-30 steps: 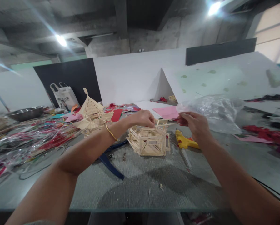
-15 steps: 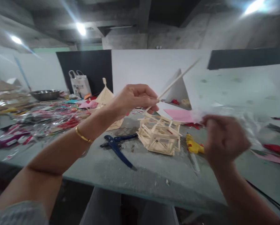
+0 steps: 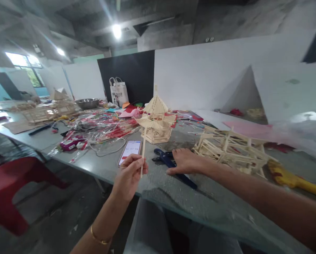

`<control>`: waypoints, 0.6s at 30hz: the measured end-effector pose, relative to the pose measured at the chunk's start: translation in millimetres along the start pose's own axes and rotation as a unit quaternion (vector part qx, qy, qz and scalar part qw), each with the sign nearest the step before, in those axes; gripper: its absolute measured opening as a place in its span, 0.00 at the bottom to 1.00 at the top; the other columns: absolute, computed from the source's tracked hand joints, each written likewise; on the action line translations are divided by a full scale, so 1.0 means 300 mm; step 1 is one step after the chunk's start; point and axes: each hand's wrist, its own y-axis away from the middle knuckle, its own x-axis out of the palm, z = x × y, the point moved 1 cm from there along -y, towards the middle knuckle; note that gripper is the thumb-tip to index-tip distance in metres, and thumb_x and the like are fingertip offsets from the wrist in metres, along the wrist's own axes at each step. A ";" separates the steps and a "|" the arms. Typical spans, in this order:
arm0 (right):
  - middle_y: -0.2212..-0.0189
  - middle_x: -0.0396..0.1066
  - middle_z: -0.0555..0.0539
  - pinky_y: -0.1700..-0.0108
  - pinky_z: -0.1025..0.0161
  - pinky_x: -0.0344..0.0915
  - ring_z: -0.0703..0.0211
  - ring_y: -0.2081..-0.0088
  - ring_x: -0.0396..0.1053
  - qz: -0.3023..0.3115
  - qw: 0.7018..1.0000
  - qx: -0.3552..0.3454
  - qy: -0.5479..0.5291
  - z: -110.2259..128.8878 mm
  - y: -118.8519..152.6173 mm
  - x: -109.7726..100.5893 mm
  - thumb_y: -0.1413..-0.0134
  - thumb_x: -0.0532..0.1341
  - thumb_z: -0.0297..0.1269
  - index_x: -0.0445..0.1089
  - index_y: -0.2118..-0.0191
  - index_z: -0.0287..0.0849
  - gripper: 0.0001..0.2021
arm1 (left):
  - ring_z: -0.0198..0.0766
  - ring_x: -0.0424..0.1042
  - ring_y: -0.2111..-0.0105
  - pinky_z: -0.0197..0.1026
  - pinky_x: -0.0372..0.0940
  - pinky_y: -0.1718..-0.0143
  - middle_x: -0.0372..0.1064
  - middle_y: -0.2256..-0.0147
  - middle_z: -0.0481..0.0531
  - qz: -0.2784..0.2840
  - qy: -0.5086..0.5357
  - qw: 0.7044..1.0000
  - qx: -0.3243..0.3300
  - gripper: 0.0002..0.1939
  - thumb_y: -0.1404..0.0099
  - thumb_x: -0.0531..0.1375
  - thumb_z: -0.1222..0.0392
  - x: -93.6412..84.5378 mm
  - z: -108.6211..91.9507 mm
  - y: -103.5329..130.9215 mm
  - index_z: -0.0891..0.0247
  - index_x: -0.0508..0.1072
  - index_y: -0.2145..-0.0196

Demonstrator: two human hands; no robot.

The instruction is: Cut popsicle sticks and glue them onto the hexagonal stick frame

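Observation:
Between the fingers of my left hand (image 3: 131, 173) a thin wooden stick (image 3: 144, 146) stands nearly upright. My right hand (image 3: 183, 161) reaches over the blue-handled cutters (image 3: 165, 158), its thumb apart from the other fingers; whether it touches them is unclear, and nothing shows in its grasp. An open wooden stick frame (image 3: 226, 143) lies beyond my right forearm. Behind the stick is a small wooden pavilion model (image 3: 156, 121) with a pointed roof. A lit phone (image 3: 130, 150) rests beside my left hand.
A yellow glue gun (image 3: 287, 176) lies at the right. Plastic-wrapped red pieces (image 3: 113, 128) and a purple item (image 3: 70, 143) cover the left part of the table (image 3: 152, 188). Farther back stand a metal bowl (image 3: 87, 103) and a white bag (image 3: 119, 93). A red stool (image 3: 17, 183) is at the left.
The view has turned left. My left hand has come lower and nearer with the stick. My right hand has left the plastic at the right and moved to the cutters.

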 end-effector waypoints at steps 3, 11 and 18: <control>0.58 0.72 0.28 0.55 0.54 0.62 0.39 0.55 0.69 0.017 1.000 -0.005 -0.012 0.026 -0.035 -0.036 0.56 0.60 0.55 0.73 0.57 0.27 0.32 | 0.28 0.64 0.78 0.36 0.61 0.71 0.66 0.80 0.44 -0.004 0.016 1.000 0.004 0.10 0.52 0.67 0.60 -0.029 -0.001 -0.009 0.65 0.69 0.74; 0.73 0.73 0.41 0.68 0.61 0.64 0.54 0.70 0.71 0.064 0.985 0.018 -0.160 0.075 0.015 -0.093 0.46 0.48 0.46 0.69 0.74 0.38 0.20 | 0.28 0.66 0.79 0.32 0.58 0.75 0.69 0.80 0.46 -0.036 -0.003 0.999 0.026 0.09 0.51 0.66 0.61 -0.030 -0.028 -0.048 0.66 0.70 0.74; 0.81 0.68 0.50 0.75 0.66 0.62 0.62 0.77 0.66 0.153 0.817 0.183 -0.525 0.008 0.301 -0.006 0.60 0.55 0.36 0.60 0.72 0.42 0.05 | 0.28 0.66 0.80 0.33 0.59 0.76 0.69 0.79 0.47 0.039 -0.068 0.994 -0.072 0.10 0.53 0.65 0.59 0.030 0.026 -0.109 0.67 0.70 0.75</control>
